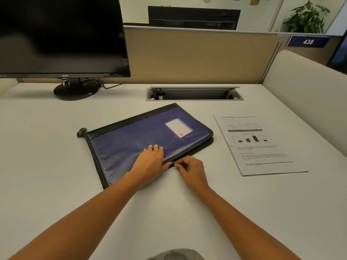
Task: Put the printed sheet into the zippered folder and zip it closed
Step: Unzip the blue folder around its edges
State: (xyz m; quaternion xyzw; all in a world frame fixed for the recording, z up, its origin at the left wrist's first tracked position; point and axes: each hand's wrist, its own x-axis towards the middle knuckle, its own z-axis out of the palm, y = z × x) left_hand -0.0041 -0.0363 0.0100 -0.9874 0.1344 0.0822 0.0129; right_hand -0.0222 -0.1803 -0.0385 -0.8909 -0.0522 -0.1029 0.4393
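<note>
1. While the left hand [150, 162] lies flat on the folder [142, 141], fingers [155, 147] spread open and gripping nothing, it presses the blue cover down near the front edge.
2. At that front edge the right hand [191, 170] pinches the zip pull [173, 163] between thumb and forefinger – closed on it, the other fingers curled in.
3. Black-trimmed, the folder lies at an angle on the worktop [56, 166], a lined label [179, 127] on its cover and a short black loop [81, 132] at its far-left corner.
4. To the right of the folder lies the sheet [259, 145], flat on the worktop, just beside it but not touching – printed with a table, a bar chart and text.
5. Behind the folder sits an open cable tray [193, 93] in the worktop; a dark monitor [62, 36] stands at the far left.
</note>
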